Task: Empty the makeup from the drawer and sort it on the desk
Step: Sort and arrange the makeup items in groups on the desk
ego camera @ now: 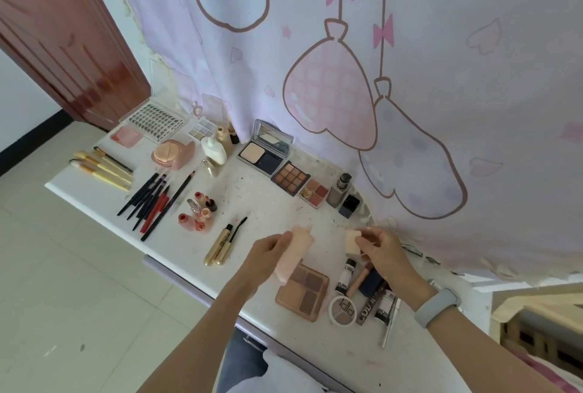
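My left hand [268, 252] grips a pale pink tube-shaped package [295, 252] above the white desk [252, 190]. My right hand [380, 246] pinches a small peach makeup sponge [350, 239] a little to the right of it. Below the hands lie a brown eyeshadow palette [304, 291], a round compact [342, 310] and a pile of tubes [372, 285]. Sorted groups fill the desk: brushes [102, 168], pencils [154, 200], small lip bottles [198, 209], a gold mascara [220, 244] and palettes [290, 176]. The drawer is hidden from view.
A pink cartoon curtain [347, 61] hangs along the back of the desk. A brown door [60, 36] stands at the far left. Tiled floor [79, 298] lies left of the desk. A lash tray [154, 121], powder compact [172, 153] and bottles [216, 146] sit at the back left.
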The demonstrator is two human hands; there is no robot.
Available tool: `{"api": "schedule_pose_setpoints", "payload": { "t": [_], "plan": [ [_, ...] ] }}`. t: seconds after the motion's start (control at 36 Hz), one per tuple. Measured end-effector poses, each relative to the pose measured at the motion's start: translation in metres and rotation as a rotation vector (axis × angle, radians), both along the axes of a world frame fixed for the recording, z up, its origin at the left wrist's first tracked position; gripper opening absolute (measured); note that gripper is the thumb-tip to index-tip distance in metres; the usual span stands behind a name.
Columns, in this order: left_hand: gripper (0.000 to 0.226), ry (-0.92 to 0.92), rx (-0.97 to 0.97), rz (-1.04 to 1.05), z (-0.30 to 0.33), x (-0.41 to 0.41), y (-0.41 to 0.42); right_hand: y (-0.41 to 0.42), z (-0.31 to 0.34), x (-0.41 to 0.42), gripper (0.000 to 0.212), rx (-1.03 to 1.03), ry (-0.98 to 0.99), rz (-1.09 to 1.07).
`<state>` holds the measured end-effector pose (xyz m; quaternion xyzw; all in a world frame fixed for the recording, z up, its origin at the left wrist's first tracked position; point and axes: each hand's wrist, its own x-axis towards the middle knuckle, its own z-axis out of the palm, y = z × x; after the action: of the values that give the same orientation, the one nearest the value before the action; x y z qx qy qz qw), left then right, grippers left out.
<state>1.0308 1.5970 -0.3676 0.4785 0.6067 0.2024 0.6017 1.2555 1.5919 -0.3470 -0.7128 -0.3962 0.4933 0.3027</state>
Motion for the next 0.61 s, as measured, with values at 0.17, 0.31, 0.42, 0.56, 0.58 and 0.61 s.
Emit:
{"api": "schedule_pose_setpoints", "payload": {
  "t": [0.17,0.31,0.42,0.56,0.58,0.61],
  "plan": [
    [0.031,0.056,-0.057,-0.093,-0.007,0.017,0.012,0.005,-0.014,0.0,0.015,-0.024,-0.067,-0.072],
    [0.036,0.211,0.043,-0.136,-0.013,0.042,0.028,0.012,-0.023,-0.008,0.028,0.023,-0.161,-0.027],
    [0.037,0.315,0.071,-0.12,-0.022,0.056,0.042,0.016,-0.029,-0.013,0.021,0.06,-0.197,0.002],
    [0.036,0.423,0.084,-0.143,-0.029,0.061,0.051,0.016,-0.039,-0.016,0.011,0.062,-0.313,0.0],
    [0.036,0.429,0.088,-0.131,-0.031,0.062,0.052,0.016,-0.041,-0.016,0.01,0.062,-0.346,-0.001],
    [0.035,0.429,0.095,-0.115,-0.032,0.063,0.053,0.016,-0.042,-0.016,0.011,0.062,-0.378,0.006]
  ]
}}
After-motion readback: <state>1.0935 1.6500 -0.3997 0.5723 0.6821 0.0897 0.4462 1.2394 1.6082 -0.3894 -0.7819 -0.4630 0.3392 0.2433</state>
